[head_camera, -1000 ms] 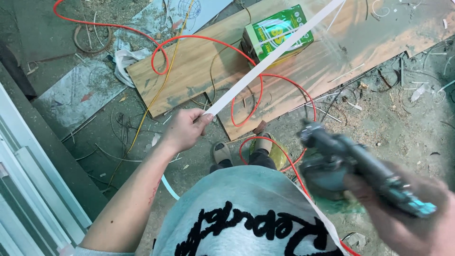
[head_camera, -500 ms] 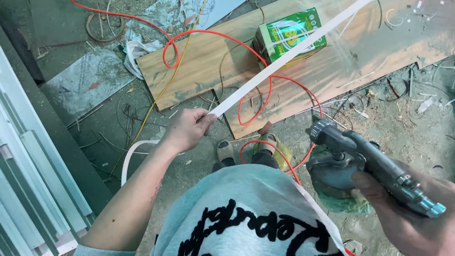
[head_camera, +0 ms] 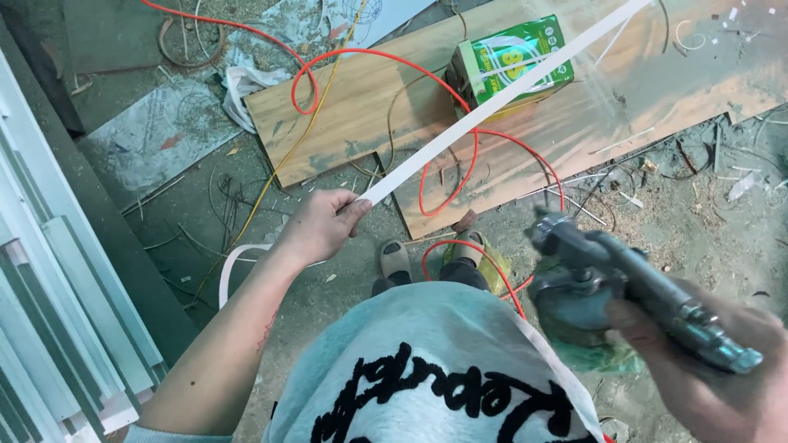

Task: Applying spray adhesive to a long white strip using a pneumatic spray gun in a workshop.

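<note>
1. Above the wooden board [head_camera: 525,123], in the head view: the white strip [head_camera: 492,102] slants across it, passing over the green box [head_camera: 513,61] that sits on the board.
2. Left hand [head_camera: 320,228], just off the board's near edge, fingers pinched shut on the strip's lower end.
3. Right hand [head_camera: 710,369], well nearer than the board, fingers wrapped around the spray gun [head_camera: 607,279].
4. Red hose [head_camera: 447,156] loops over the board.

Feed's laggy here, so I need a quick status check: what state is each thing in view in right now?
Left hand: pinching the strip's near end.
White strip: raised, slanting away over the board.
Right hand: gripping the gun's handle.
Spray gun: held up, nozzle toward the strip.
Green box: lying on the board.
Orange hose: looped loosely across board and floor.
Wooden board: flat on the littered floor.
</note>
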